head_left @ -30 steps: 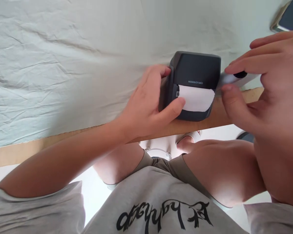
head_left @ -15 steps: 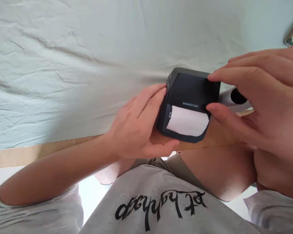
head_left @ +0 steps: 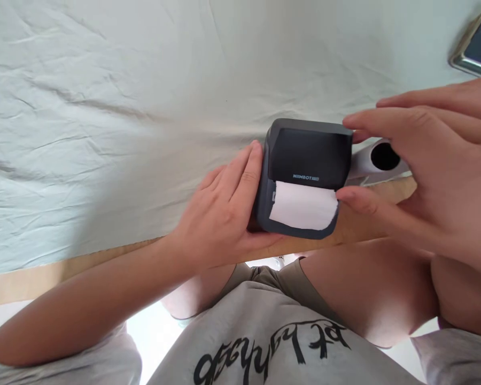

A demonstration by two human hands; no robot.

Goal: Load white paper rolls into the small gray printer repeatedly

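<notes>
A black label printer (head_left: 309,155) marked NIIMBOT is held over the table's near edge, its top facing me. From its slot a white paper strip (head_left: 303,206) lies over the lower front, with an uneven end. My left hand (head_left: 224,208) grips the printer's left side, fingers along the edge and thumb beneath. On the opposite side, my right hand (head_left: 425,160) has its index finger at the upper right corner and its thumb at the right edge beside the strip. Behind that hand lies a white roll (head_left: 361,162) with a dark round end, partly hidden.
A wrinkled pale cloth (head_left: 124,107) covers the table, with a strip of bare wood (head_left: 24,283) along the near edge. At the far right is a dark, metal-rimmed object (head_left: 479,48), cut off by the frame. My legs are below the edge.
The printer sits slightly further left in view and is turned more level. My right fingers have shifted from its top surface out to its right edge. The view itself has moved a little.
</notes>
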